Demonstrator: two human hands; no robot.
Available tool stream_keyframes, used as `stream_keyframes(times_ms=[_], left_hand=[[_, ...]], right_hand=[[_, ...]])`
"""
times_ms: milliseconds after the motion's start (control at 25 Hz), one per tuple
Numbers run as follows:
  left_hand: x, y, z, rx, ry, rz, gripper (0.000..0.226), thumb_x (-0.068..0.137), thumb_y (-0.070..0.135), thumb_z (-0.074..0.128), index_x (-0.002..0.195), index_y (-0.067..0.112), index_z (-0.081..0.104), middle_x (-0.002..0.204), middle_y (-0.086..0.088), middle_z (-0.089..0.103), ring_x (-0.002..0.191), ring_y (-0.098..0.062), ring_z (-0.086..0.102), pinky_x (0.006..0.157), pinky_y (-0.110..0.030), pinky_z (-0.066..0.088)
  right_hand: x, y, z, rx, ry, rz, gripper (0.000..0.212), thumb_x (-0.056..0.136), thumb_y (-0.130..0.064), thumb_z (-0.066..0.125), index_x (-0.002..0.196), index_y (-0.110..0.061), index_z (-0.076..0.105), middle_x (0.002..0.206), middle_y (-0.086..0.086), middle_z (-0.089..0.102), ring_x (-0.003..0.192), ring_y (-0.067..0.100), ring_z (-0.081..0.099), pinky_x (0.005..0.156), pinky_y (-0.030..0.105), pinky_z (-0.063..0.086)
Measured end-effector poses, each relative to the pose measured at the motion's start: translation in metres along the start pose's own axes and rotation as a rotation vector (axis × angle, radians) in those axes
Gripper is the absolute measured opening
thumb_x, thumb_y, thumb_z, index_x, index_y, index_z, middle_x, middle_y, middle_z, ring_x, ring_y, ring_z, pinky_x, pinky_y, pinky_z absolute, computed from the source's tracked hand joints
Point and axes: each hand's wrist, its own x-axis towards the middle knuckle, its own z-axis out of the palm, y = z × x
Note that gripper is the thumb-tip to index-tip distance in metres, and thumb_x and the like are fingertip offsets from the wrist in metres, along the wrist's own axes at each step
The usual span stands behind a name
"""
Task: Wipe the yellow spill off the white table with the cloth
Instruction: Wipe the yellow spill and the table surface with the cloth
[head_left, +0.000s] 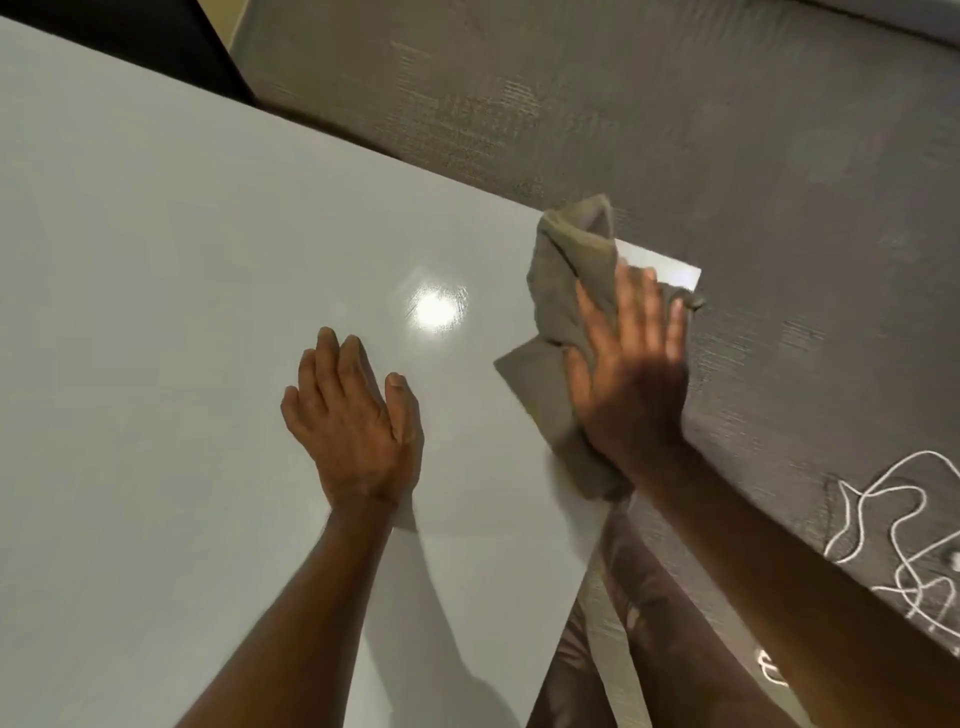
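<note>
Fingers (631, 306) of the right hand (628, 379) lie spread and flat on a grey-brown cloth (563, 291), pressing it onto the white table (208, 260) rather than closing round it; the palm bears down and nothing is pinched, so the cloth is kept only by pressure. The hand looks blurred, which suggests a stroke in progress. The cloth is bunched, with a crumpled peak toward the far corner of the table and a flatter flap trailing out on the left of the hand. It sits right at the table's right edge, partly overhanging toward the carpet (675, 104).

The left hand (358, 415) rests open and palm-down on the bare tabletop, well apart from the cloth, holding nothing; it appears to brace the body.

No yellow spill shows anywhere on the visible surface. Either it lies under the cloth or it is already gone; I cannot tell which. A bright lamp reflection (436, 312) sits between the two hands.

To do this step well, keep the palm pressure even and pull strokes inward from the edge, so that liquid is not pushed onto the carpet. Folding the cloth to a clean face would likely avoid smearing. A white cord (883, 514) lies on the floor at right, clear of the work.
</note>
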Motion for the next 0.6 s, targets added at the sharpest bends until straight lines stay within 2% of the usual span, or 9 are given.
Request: stream_keyframes(times_ms=[120, 200, 320, 480, 600], left_hand=[[0.011, 0.003, -0.002, 0.014, 0.013, 0.023, 0.06, 0.106, 0.051, 0.018, 0.15, 0.016, 0.041, 0.166, -0.005, 0.036, 0.15, -0.031, 0.037, 0.115, -0.054, 0.033], [0.012, 0.003, -0.003, 0.007, 0.003, 0.012, 0.059, 0.107, 0.049, 0.02, 0.15, 0.015, 0.041, 0.166, -0.005, 0.036, 0.15, -0.031, 0.037, 0.116, -0.054, 0.032], [0.007, 0.007, -0.006, -0.003, -0.009, 0.005, 0.057, 0.106, 0.046, 0.026, 0.15, 0.015, 0.041, 0.166, -0.006, 0.036, 0.15, -0.032, 0.036, 0.117, -0.053, 0.031], [0.009, 0.008, -0.008, 0.01, 0.009, 0.01, 0.057, 0.106, 0.044, 0.029, 0.15, 0.012, 0.044, 0.165, -0.009, 0.04, 0.149, -0.033, 0.039, 0.116, -0.053, 0.032], [0.008, 0.007, -0.007, 0.014, 0.008, 0.009, 0.059, 0.106, 0.046, 0.027, 0.151, 0.011, 0.044, 0.164, -0.01, 0.041, 0.149, -0.034, 0.04, 0.116, -0.054, 0.033]], right_hand=[[0.073, -0.007, -0.003, 0.096, 0.028, 0.167, 0.061, 0.107, -0.048, 0.037, 0.163, -0.025, 0.034, 0.175, 0.013, 0.02, 0.163, 0.036, 0.018, 0.132, 0.059, 0.012], [0.08, -0.027, -0.006, 0.115, 0.002, 0.182, 0.063, 0.106, -0.048, 0.037, 0.164, -0.024, 0.032, 0.176, 0.013, 0.017, 0.163, 0.035, 0.015, 0.132, 0.058, 0.012], [0.001, -0.051, -0.007, 0.067, -0.017, 0.115, 0.062, 0.108, -0.042, 0.037, 0.166, -0.022, 0.025, 0.176, 0.016, 0.015, 0.163, 0.037, 0.015, 0.132, 0.057, 0.014], [-0.157, -0.092, -0.003, 0.115, -0.141, -0.042, 0.062, 0.103, -0.042, 0.045, 0.162, -0.024, 0.036, 0.177, 0.013, 0.009, 0.163, 0.038, 0.012, 0.129, 0.058, 0.018], [-0.174, -0.089, 0.002, 0.134, -0.168, -0.111, 0.06, 0.099, -0.044, 0.054, 0.156, -0.027, 0.045, 0.177, 0.009, 0.012, 0.164, 0.035, 0.012, 0.13, 0.057, 0.017]])
